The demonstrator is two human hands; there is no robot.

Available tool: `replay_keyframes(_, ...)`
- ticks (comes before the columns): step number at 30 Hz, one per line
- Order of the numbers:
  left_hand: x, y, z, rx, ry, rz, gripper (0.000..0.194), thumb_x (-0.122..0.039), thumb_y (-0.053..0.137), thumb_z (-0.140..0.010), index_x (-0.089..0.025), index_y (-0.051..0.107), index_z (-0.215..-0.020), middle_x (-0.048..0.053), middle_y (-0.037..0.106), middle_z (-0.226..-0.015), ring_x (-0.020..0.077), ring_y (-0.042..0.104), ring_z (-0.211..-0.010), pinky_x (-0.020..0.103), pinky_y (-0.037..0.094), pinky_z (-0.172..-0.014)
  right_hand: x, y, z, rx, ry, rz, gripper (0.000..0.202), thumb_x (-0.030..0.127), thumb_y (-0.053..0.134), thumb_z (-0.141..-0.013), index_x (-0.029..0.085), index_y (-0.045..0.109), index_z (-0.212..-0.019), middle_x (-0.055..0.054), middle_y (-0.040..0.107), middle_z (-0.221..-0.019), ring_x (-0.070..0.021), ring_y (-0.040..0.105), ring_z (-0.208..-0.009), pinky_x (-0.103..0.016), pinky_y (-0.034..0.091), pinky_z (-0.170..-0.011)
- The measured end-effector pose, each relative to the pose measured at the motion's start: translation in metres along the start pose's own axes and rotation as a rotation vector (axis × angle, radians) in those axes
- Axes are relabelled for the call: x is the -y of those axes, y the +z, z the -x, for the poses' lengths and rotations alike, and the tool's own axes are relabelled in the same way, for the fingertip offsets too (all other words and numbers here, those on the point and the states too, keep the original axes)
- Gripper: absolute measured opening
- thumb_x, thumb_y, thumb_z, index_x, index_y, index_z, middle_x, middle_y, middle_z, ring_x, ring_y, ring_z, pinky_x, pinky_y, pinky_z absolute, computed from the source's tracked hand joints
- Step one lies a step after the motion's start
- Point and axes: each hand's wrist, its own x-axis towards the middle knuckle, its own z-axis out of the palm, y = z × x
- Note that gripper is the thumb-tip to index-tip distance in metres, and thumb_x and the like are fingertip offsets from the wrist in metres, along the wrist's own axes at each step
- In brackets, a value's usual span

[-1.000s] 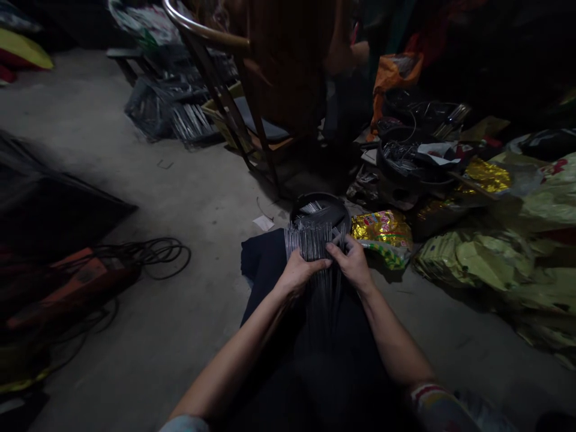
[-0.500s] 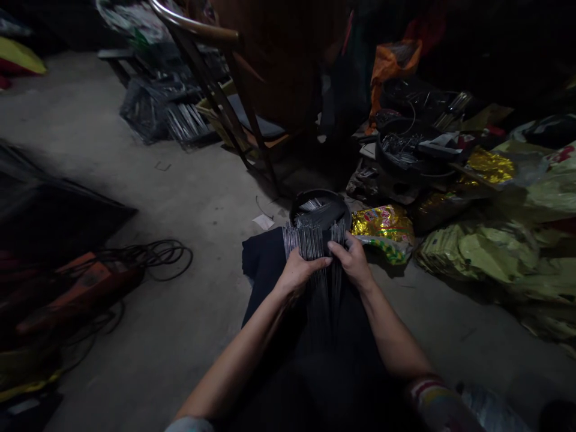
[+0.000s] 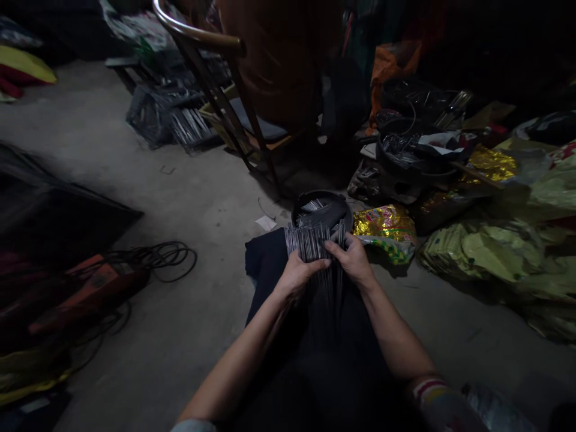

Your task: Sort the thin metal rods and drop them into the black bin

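Your left hand [image 3: 299,273] is closed around a fanned bundle of thin grey rods [image 3: 310,243], held upright over the dark cloth [image 3: 265,264] on your lap. Your right hand [image 3: 355,261] pinches the rods at the bundle's right edge. A round black basin [image 3: 321,210] with more rods stands on the concrete floor [image 3: 180,198] just beyond the bundle, beside a gold foil packet [image 3: 384,225].
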Motion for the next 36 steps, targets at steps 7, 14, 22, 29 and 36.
replay_keyframes(7,-0.0018,0.0023,0.0024,0.015,0.045,-0.026,0.049,-0.018,0.086,-0.055,-0.014,0.07,-0.101,0.008,0.075,-0.1,0.0251,0.069,-0.094,0.04,0.05,-0.094,-0.0056,-0.0076,0.0015,0.044,0.061,-0.119,0.027,0.042,0.071,-0.076,0.021,0.062,-0.09,0.003,0.057,-0.068,-0.0116,0.05,-0.055,-0.025,0.042,-0.057)
replay_keyframes(14,0.0004,0.0053,0.0002,0.028,0.061,-0.01,0.053,-0.021,0.086,-0.057,-0.013,0.068,-0.106,0.009,0.074,-0.104,0.0255,0.068,-0.098,0.04,0.05,-0.095,-0.0044,-0.0025,-0.0029,0.0,-0.013,-0.047,0.022,0.039,0.072,-0.075,0.02,0.06,-0.075,0.002,0.058,-0.07,-0.0142,0.053,-0.066,-0.027,0.044,-0.068)
replay_keyframes(22,0.0017,0.0047,-0.0015,0.066,0.078,-0.003,0.057,-0.022,0.087,-0.057,-0.014,0.067,-0.109,0.009,0.073,-0.108,0.0251,0.067,-0.101,0.039,0.049,-0.096,-0.0054,-0.0032,-0.0027,0.031,0.001,-0.046,0.027,0.043,0.073,-0.074,0.02,0.063,-0.085,0.0,0.062,-0.076,-0.0154,0.056,-0.069,-0.027,0.046,-0.068)
replay_keyframes(29,-0.0021,0.0049,0.0014,0.052,0.063,0.021,0.051,-0.023,0.087,-0.058,-0.014,0.069,-0.105,0.009,0.074,-0.105,0.0241,0.069,-0.096,0.036,0.051,-0.092,-0.0086,-0.0012,-0.006,-0.021,0.0,-0.053,0.022,0.04,0.069,-0.075,0.02,0.061,-0.079,0.0,0.062,-0.072,-0.0165,0.056,-0.068,-0.028,0.046,-0.068)
replay_keyframes(36,-0.0046,-0.0032,0.0046,0.025,-0.049,0.059,0.031,-0.017,0.081,-0.056,-0.013,0.071,-0.086,0.001,0.071,-0.069,0.0158,0.064,-0.06,0.029,0.053,-0.066,-0.0058,-0.0019,-0.003,0.029,0.025,-0.097,0.029,0.042,0.072,-0.075,0.02,0.064,-0.092,0.001,0.062,-0.073,-0.0138,0.055,-0.063,-0.026,0.045,-0.063)
